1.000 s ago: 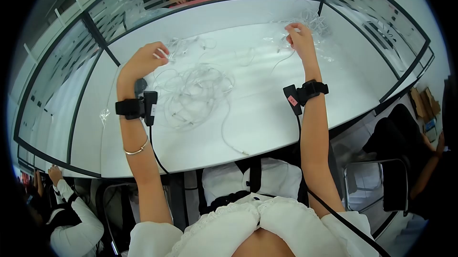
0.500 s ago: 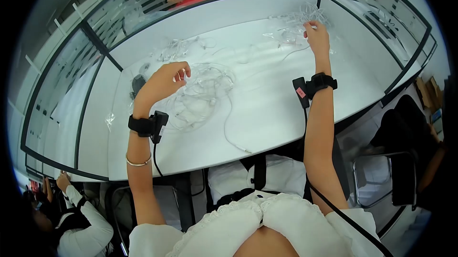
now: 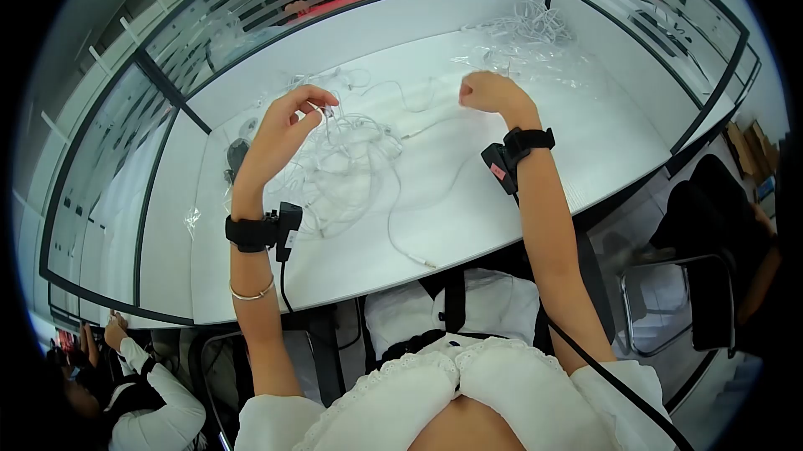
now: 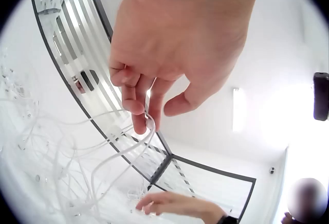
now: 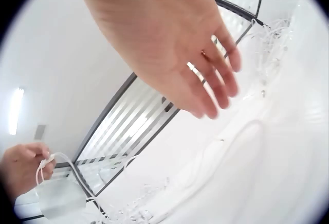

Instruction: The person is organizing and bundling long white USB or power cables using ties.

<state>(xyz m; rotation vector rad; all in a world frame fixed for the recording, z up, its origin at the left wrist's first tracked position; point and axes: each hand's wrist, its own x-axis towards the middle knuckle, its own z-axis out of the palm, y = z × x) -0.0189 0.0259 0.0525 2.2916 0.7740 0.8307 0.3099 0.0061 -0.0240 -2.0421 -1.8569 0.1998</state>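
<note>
Over the left side of a tangle of white cables (image 3: 355, 187), the left hand (image 3: 280, 137) holds part of a white cable. In the left wrist view, loops of this cable (image 4: 97, 167) hang from the curled fingers of the left hand (image 4: 180, 39); the thumb stands apart. The right hand (image 3: 499, 98) is above the middle-right of the table, bent inward. Its fingers look relaxed and slightly bent in the right wrist view, where the right hand (image 5: 159, 33) holds nothing. That view also shows the left hand (image 5: 20, 170) with the cable (image 5: 67, 158) at its fingertips.
A cable bundle (image 3: 539, 23) and clear plastic wrappings (image 3: 514, 58) lie at the back right. One cable end (image 3: 428, 264) reaches the table's front edge. A dark object (image 3: 237, 154) sits at the left. Low partitions (image 3: 615, 53) enclose the table; people are beyond them.
The right hand has come from the back right bundle toward the middle. The left hand first moved right from the far left, then slightly forward, and now has cable lifted in its fingers.
</note>
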